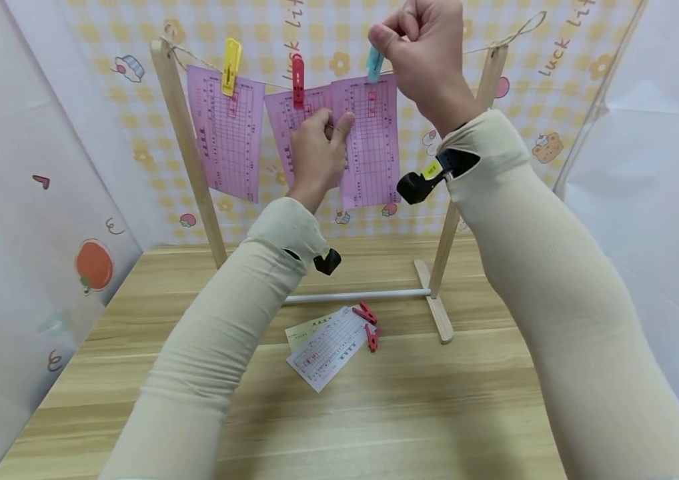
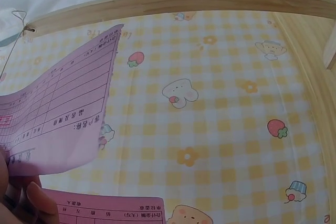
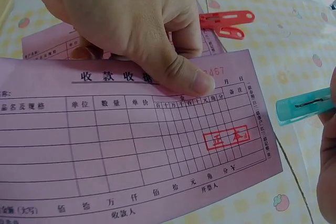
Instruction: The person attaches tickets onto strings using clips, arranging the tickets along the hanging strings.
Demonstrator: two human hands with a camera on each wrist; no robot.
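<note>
Three pink receipts hang on a string across a wooden rack [image 1: 186,140]. A yellow clip [image 1: 231,65] holds the left one [image 1: 228,133] and a red clip [image 1: 297,79] the middle one. My left hand [image 1: 332,127] pinches the right pink receipt [image 1: 372,150] near its top, thumb on its face. The right wrist view shows that thumb [image 3: 184,74] pressing the receipt [image 3: 131,145]. My right hand [image 1: 390,37] pinches the blue clip [image 1: 374,65] at the string above this receipt. Its fingers [image 3: 328,145] hold the blue clip [image 3: 304,107] just off the sheet's edge.
On the wooden table [image 1: 435,400] lie a white receipt [image 1: 330,350] over a yellowish one, with two red clips [image 1: 368,325] beside them. The rack's white crossbar [image 1: 357,295] and foot [image 1: 435,303] stand behind. Patterned sheets wall in the back and left.
</note>
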